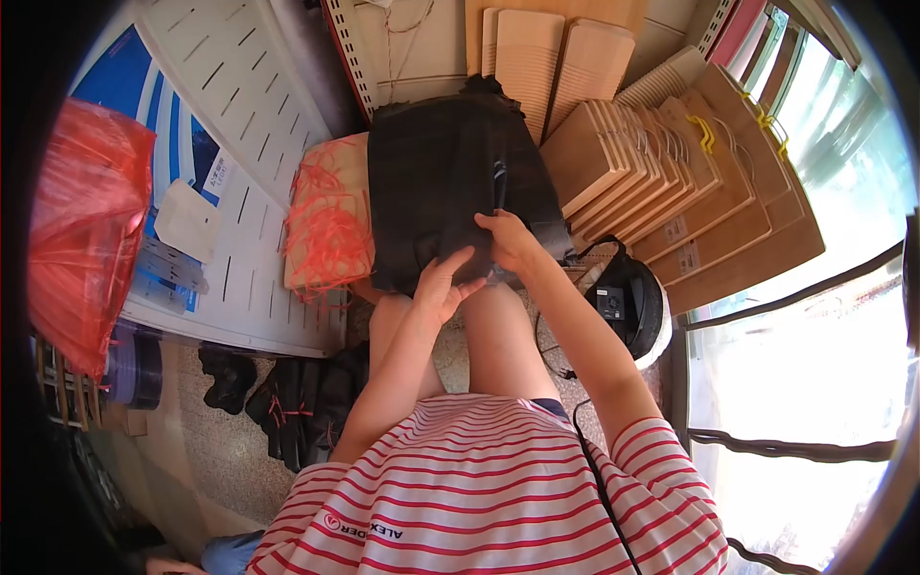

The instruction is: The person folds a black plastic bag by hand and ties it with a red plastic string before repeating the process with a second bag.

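Observation:
A stack of black plastic bags lies flat in front of my knees. My right hand is over its near right part, thumb against the fingers, pinching a fold of black plastic that stands up from the top. Lower and to the left, my left hand is at the near edge of the stack. Its thumb and fingers are spread, with dark plastic close to them; the fingertips are slightly blurred. Touching the stack's left side is a brown package covered in red plastic strings.
Wooden cutting boards stand in a row at the right, with washboards behind. A fan-like black-and-white device sits by my right knee. On the left are a white perforated panel, a red bag and black bundles on the floor.

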The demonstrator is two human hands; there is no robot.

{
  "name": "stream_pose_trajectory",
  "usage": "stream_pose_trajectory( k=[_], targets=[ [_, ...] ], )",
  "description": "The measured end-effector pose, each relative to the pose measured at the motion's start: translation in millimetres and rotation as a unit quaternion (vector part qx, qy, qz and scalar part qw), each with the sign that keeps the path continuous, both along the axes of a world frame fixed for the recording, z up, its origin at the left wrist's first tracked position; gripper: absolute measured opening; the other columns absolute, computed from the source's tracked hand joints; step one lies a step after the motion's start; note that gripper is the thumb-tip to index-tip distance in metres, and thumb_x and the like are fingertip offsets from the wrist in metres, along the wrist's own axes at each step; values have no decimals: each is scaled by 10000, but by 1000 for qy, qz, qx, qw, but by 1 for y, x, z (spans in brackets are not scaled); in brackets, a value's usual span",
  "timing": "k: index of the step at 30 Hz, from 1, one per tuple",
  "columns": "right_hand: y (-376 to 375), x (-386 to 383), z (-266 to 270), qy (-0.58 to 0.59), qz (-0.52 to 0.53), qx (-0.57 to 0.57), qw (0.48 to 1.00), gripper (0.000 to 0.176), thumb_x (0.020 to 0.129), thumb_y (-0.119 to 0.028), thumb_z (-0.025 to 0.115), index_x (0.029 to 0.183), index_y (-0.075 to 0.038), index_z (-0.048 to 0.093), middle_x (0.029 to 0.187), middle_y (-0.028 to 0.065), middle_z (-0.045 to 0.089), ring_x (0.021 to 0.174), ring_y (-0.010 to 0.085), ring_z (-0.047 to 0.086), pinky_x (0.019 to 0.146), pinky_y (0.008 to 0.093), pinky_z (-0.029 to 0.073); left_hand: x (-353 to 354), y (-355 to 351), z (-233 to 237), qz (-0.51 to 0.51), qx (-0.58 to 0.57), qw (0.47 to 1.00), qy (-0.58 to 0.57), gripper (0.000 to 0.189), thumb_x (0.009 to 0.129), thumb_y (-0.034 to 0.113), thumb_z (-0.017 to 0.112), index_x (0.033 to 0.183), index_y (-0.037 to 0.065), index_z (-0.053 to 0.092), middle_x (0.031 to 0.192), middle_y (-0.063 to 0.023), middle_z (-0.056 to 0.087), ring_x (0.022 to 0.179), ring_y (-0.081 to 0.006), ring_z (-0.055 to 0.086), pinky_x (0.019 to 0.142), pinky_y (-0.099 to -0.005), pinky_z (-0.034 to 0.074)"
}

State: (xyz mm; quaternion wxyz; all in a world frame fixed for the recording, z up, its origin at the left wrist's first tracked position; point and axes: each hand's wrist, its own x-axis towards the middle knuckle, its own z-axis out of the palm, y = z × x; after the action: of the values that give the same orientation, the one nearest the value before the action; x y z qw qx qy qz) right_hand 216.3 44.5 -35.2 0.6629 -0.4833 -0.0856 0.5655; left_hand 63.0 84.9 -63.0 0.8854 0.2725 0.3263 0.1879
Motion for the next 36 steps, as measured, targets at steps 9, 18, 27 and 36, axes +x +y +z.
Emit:
stream_pose_trajectory(
  k=[9,18,27,36],
  targets=[
    [-28,-10,44,-513,91,-156,839,243,875,-211,635,892,31,620,794,106,644,817,203,650,672,341,500,-11,-10,-7,61,35,997,22,332,833,73,712,1127,114,563,1095,-61,624,932,-202,614,693,-364,500],
    [-29,22,-19,-177,-55,-55,981,344,896,-276,630,971,59,598,809,129,640,721,209,665,602,335,587,-50,-31,11,41,-48,997,-47,199,876,48,657,1065,69,598,974,-90,658,798,-215,641,541,-250,476],
    [-28,28,-28,-277,-29,-100,955,288,859,-250,656,909,31,624,697,62,617,509,138,583,456,265,516,-77,-47,1,-20,20,999,-25,482,823,45,722,1235,97,478,1016,-78,644,809,-193,647,565,-261,496],
    [-37,-1,-11,-256,-60,-6,965,360,912,-268,577,1157,-5,564,874,43,666,689,111,639,545,253,511,-83,-60,0,7,291,951,105,647,733,72,796,1275,49,445,937,-51,643,683,-144,639,468,-265,490]
  ],
)
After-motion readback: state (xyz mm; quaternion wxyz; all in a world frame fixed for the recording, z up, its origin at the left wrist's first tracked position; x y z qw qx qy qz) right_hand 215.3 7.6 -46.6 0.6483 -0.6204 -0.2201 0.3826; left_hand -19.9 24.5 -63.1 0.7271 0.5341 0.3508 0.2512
